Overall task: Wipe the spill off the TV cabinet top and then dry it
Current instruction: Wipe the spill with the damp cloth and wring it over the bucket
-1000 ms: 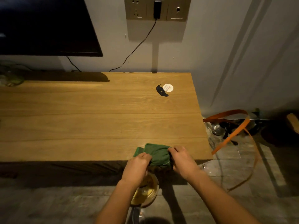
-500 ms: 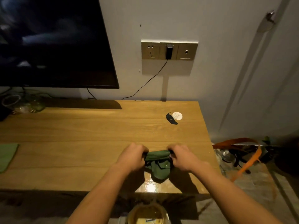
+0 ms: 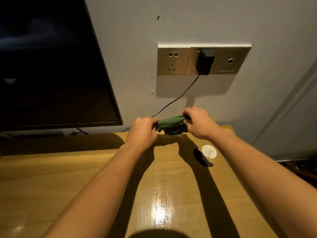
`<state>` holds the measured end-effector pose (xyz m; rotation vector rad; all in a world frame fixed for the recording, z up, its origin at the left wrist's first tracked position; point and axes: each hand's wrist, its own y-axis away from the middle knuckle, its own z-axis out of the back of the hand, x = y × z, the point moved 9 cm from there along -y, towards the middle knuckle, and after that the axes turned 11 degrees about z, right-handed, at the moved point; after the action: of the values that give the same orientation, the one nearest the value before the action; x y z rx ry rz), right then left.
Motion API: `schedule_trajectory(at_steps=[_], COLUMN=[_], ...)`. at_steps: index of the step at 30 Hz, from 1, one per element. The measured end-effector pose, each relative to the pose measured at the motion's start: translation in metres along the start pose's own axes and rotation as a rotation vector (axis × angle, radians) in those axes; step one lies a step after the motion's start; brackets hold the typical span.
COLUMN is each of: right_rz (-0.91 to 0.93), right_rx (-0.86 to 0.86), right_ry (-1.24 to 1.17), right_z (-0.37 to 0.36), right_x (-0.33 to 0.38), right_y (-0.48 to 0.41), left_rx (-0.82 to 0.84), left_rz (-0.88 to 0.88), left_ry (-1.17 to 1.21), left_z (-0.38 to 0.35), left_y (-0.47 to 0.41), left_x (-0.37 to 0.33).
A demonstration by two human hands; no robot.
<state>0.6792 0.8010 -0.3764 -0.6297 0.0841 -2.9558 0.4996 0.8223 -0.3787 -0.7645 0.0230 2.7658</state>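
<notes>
At the far left we see a large dark flat television screen [image 3: 51,66] against the pale wall, its lower edge above the light brown wooden cabinet top [image 3: 51,177]. Moving right, our left hand [image 3: 143,133] is curled into a fist, its fingers closed tight on the left end of a bunched dark green cloth [image 3: 171,125]. The cloth stretches between both hands near the back edge of the top, its lower folds hanging down to the wood or just above it; we cannot tell if they touch. Nearer to us, between our forearms, a glossy wet patch [image 3: 160,212] shines on the wood. On the wall above the cloth sits a brushed metal socket panel [image 3: 173,60] with a black plug adapter [image 3: 205,60] and its thin black cable [image 3: 176,98]. Our right hand [image 3: 199,124] grips the cloth's right end, fingers folded around it. Just right of that forearm lie a small white round disc [image 3: 209,152] and a dark curved object [image 3: 200,157] beside it.
</notes>
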Motion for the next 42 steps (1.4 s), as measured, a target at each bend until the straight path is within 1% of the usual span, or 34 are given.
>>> schedule_trajectory(at_steps=[2,6,11,13,15,17,20,22,27,30,42], right_rz=[0.001,-0.009,-0.063,-0.064,-0.031,-0.013,0.000,-0.005,-0.031,-0.009,0.067], right_rx=[0.011,0.038,0.142,0.116,0.111,0.120,0.109,0.122,0.108,0.127,0.227], right_ry=[0.005,0.043,0.078,0.062,0.109,0.167,0.185,0.183,0.084,0.094,0.044], right_z=[-0.014,-0.053,-0.117,-0.126,-0.130,-0.133,-0.134,-0.136,-0.140,-0.140,-0.151], right_x=[-0.009,-0.026,-0.050,-0.057,-0.058,-0.056,-0.052,-0.051,-0.041,-0.028,0.025], right_y=[-0.017,-0.036,-0.028,-0.027,-0.028,-0.029,-0.025,-0.017,0.025,0.056,0.217], left_rx=[-0.023,-0.027,0.081,0.090,0.095,0.105,0.109,0.122,0.146,0.145,0.196], left_rz=[-0.009,-0.014,-0.008,0.003,0.020,0.027,0.020,0.005,-0.008,0.015,0.097], left_ry=[0.018,-0.044,-0.095,-0.068,-0.057,-0.092,-0.127,-0.117,-0.106,-0.106,-0.079], left_z=[-0.014,-0.054,-0.113,-0.122,-0.126,-0.129,-0.130,-0.131,-0.131,-0.130,-0.125], left_y=[-0.017,-0.041,-0.046,-0.049,-0.052,-0.051,-0.042,-0.031,0.007,0.038,0.210], left_x=[0.012,0.037,0.061,0.066,0.070,0.072,0.071,0.070,0.065,0.066,0.055])
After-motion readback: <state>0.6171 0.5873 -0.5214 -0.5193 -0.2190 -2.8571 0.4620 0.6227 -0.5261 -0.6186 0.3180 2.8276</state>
